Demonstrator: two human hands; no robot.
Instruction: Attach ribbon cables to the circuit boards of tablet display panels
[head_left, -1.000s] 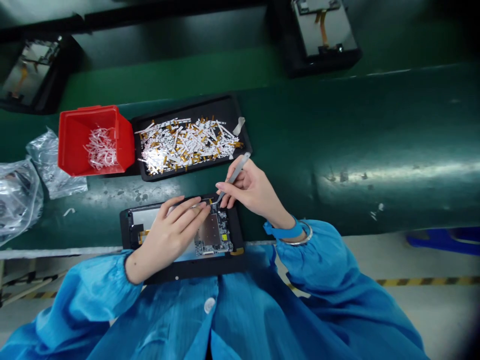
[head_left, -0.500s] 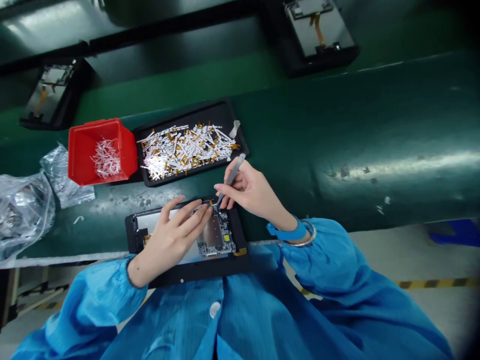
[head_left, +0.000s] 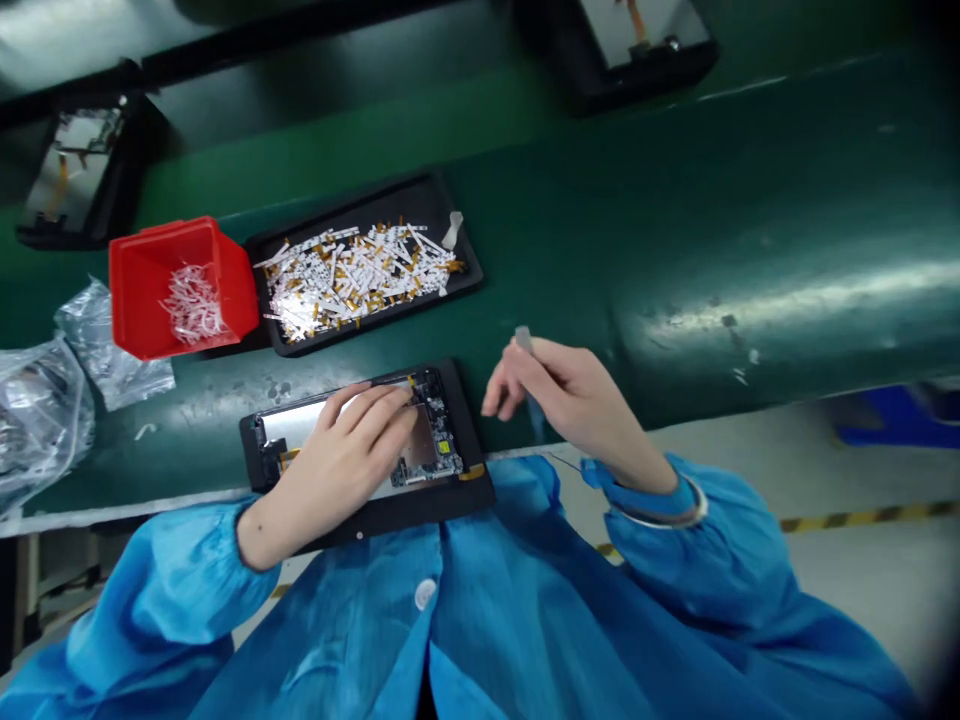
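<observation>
- While the left hand [head_left: 337, 465] lies across the tablet [head_left: 300, 420] in its black jig [head_left: 469, 440], the right hand [head_left: 574, 405] is held clear of both, over the near edge of the green conveyor belt [head_left: 675, 230].
- Left grip: spread, the fingers flat over the tablet and pinching nothing that shows.
- Right grip: pressed together on metal tweezers [head_left: 523, 340]; the tips are blurred, so I cannot tell whether they pinch anything.
- The tablet sits at the belt's near edge, just in front of the blue smock [head_left: 480, 620].
- Done so far, as far as shows: the tablet's circuit board [head_left: 442, 450] lies uncovered, and a red bin [head_left: 142, 290] holds a tangle of clear film scraps [head_left: 191, 305].
- Left, as far as shows: a black tray [head_left: 405, 205] carries a large heap of white-and-amber strips [head_left: 352, 275].
- Clear plastic bags [head_left: 37, 420] lie beside the bin; other jigs [head_left: 630, 40] sit farther up the belt.
</observation>
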